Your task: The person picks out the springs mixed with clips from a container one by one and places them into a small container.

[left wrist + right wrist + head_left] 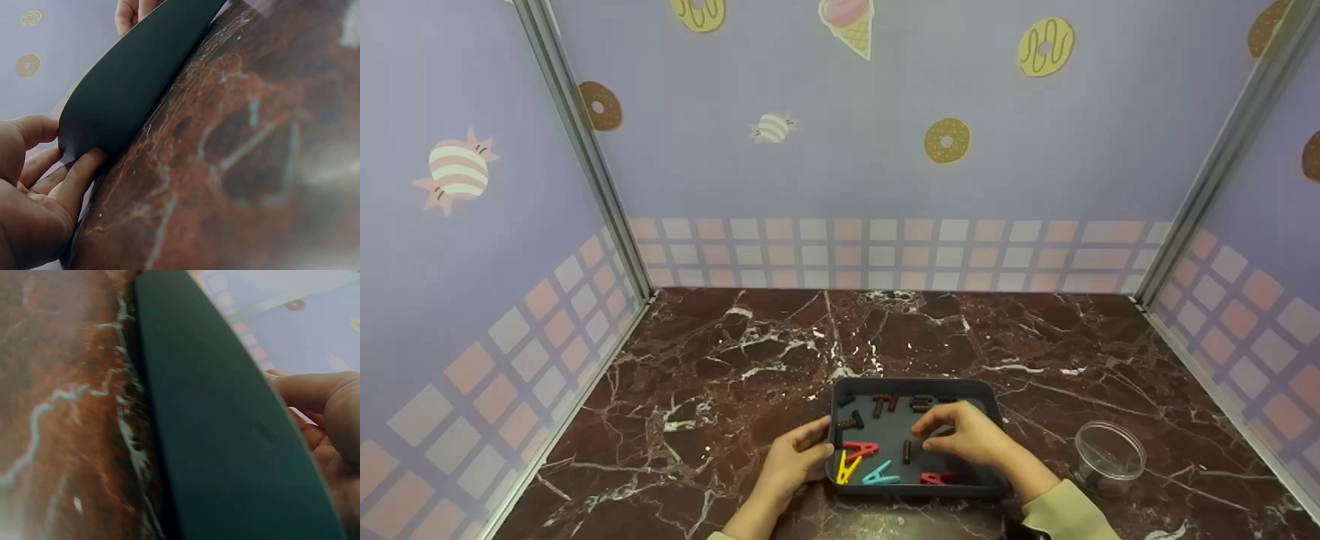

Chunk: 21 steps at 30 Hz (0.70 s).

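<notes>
Dark grey tray (915,491), two hands set apart at it.

The left hand (793,461) touches the tray's left side, its fingers loosely bent. The right hand (966,435) is over the tray, thumb and finger bent towards each other; from where I stand, I can't tell whether they pinch anything. Just beside those fingertips, on the left hand's side, lies a dark clip (907,451). Nearer the left hand are a pinkish-red clip (864,449), a yellow clip (848,468) and a blue clip (881,474); a red clip (936,478) lies by the near wall. More dark pieces sit towards the far side. Outside, right of the tray, a clear tub (1110,454) stands on the marble top (682,375).
</notes>
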Available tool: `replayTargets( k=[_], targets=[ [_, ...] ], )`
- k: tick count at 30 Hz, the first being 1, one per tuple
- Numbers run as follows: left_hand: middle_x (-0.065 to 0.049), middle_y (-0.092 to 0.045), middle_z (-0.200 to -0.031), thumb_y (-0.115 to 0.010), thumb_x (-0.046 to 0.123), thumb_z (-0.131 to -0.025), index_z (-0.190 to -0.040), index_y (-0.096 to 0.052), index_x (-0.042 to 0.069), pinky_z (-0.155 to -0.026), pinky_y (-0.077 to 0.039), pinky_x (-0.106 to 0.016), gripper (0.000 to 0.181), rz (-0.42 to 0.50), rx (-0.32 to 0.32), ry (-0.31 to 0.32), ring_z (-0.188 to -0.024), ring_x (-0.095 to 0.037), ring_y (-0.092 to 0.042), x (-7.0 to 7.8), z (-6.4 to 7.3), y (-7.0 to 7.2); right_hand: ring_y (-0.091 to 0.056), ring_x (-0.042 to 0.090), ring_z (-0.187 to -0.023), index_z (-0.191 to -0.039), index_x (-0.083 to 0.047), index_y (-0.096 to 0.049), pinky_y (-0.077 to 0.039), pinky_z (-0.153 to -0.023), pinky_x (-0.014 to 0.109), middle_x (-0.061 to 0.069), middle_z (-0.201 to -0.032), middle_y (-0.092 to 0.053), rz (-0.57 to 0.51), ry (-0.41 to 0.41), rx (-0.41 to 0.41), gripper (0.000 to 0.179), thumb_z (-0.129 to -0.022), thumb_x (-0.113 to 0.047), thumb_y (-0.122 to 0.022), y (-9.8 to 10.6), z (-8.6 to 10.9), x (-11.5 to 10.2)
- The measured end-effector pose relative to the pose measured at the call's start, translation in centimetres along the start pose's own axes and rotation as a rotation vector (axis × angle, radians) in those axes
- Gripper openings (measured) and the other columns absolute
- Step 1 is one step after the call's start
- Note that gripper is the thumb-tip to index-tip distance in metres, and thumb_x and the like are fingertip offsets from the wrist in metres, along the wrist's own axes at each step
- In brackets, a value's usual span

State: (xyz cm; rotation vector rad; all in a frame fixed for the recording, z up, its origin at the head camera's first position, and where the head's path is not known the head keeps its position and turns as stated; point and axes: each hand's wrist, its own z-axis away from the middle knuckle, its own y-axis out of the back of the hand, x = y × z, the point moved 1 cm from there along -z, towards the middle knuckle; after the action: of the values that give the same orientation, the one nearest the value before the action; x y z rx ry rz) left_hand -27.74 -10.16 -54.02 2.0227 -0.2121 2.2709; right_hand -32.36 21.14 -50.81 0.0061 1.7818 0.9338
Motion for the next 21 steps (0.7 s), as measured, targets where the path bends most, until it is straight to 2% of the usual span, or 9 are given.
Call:
replayTargets(
  k=[4,7,10,16,21],
  targets=[
    [-0.034,-0.048,-0.150,-0.067,0.007,-0.094,-0.147,-0.052,-0.005,-0.090,-0.063,-0.039,0.057,-0.046,0.013,-0.020,-0.126,-0.038,-0.064,0.0,-0.1,0.0,-0.071,0.028,-0.110,-0.108,-0.011,-0.078,-0.061,-0.092,0.046,0.009,-0.109,-0.077,0.075,0.007,-0.019,0.020,-0.089,-0.007,-0.077,-0.9,-0.6,-0.1],
    [-0.035,-0.049,-0.150,-0.067,0.007,-0.094,-0.147,-0.052,-0.005,-0.091,-0.063,-0.041,0.056,-0.054,0.017,-0.022,-0.129,-0.040,-0.062,-0.1,-0.1,-0.1,-0.067,0.034,-0.118,-0.109,-0.013,-0.078,-0.057,-0.099,0.052,0.006,-0.113,-0.076,0.125,0.018,-0.035,0.022,-0.089,-0.005,-0.076,-1.4,-1.0,-0.2],
    [-0.035,-0.048,-0.151,-0.067,0.007,-0.094,-0.147,-0.052,-0.004,-0.088,-0.064,-0.043,0.057,-0.043,0.017,-0.014,-0.129,-0.042,-0.061,-0.1,-0.1,-0.1,-0.066,0.034,-0.122,-0.109,-0.015,-0.078,-0.053,-0.105,0.056,0.003,-0.116,-0.075,0.173,0.033,-0.052,0.025,-0.089,-0.002,-0.075,-1.8,-1.2,-0.2],
    [-0.034,-0.047,-0.152,-0.067,0.008,-0.094,-0.148,-0.051,-0.004,-0.086,-0.064,-0.043,0.058,-0.043,0.018,-0.006,-0.127,-0.041,-0.062,0.0,-0.1,-0.1,-0.068,0.026,-0.114,-0.107,-0.013,-0.079,-0.055,-0.103,0.047,0.003,-0.113,-0.076,0.234,0.086,-0.081,0.024,-0.088,0.001,-0.075,-2.3,-1.3,0.0],
    [-0.034,-0.047,-0.152,-0.067,0.007,-0.095,-0.149,-0.049,-0.004,-0.085,-0.064,-0.044,0.058,-0.024,0.013,0.004,-0.124,-0.038,-0.065,0.0,-0.1,-0.1,-0.069,0.020,-0.103,-0.101,-0.013,-0.081,-0.059,-0.093,0.038,0.002,-0.105,-0.074,0.313,0.147,-0.065,0.019,-0.085,-0.003,-0.080,-2.4,-1.4,0.2]
  ],
)
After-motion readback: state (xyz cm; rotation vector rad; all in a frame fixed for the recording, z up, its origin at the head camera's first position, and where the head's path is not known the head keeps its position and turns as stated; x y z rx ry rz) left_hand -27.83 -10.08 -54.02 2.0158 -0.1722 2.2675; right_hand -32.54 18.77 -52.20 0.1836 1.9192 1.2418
